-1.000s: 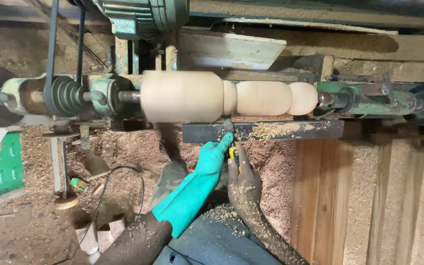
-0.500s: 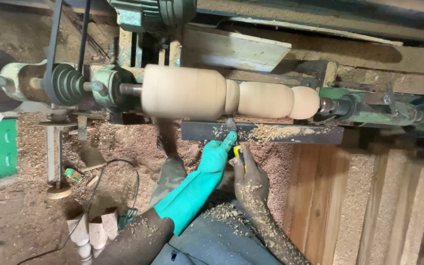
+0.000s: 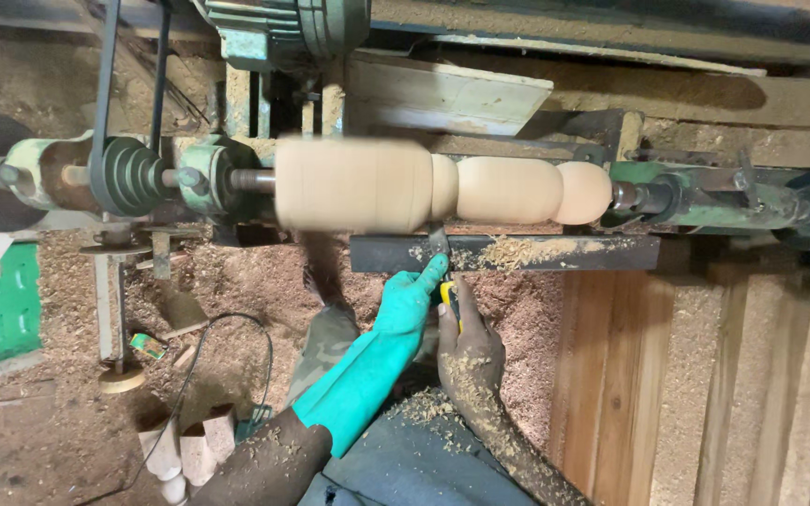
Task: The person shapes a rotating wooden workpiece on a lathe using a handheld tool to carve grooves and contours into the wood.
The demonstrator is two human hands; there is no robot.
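Gripping a yellow-handled chisel (image 3: 446,281), right hand (image 3: 466,351) and green-gloved left hand (image 3: 408,302) both close on it. Blade tip lies on the tool rest (image 3: 555,254), apparently touching the blurred wooden workpiece (image 3: 442,186) mounted between the lathe centres.

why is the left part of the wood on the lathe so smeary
Head view: the spinning wood workpiece shows motion blur, worst on its thick left section; the left hand, right hand and tool rest stay sharp. Top edge lies in shadow.
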